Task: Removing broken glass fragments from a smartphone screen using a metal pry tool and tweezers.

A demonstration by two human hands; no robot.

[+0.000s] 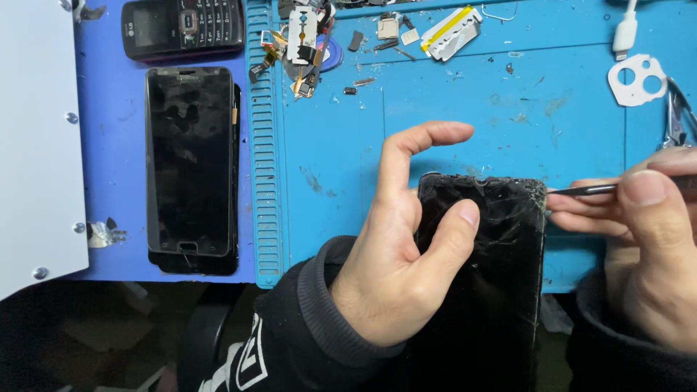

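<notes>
Pinning cracked phone (501, 239) under left hand (406, 254), right hand (646, 239) gripping thin metal tool (588, 190) at its edge.

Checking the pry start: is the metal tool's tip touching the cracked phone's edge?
Touching: the head view shows the metal tool tip meeting the cracked phone at its upper right edge.

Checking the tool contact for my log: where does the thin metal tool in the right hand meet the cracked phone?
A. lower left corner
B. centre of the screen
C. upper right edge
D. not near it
C: the thin metal tool tip sits at the cracked phone's upper right edge, with the left hand steadying it.
</notes>
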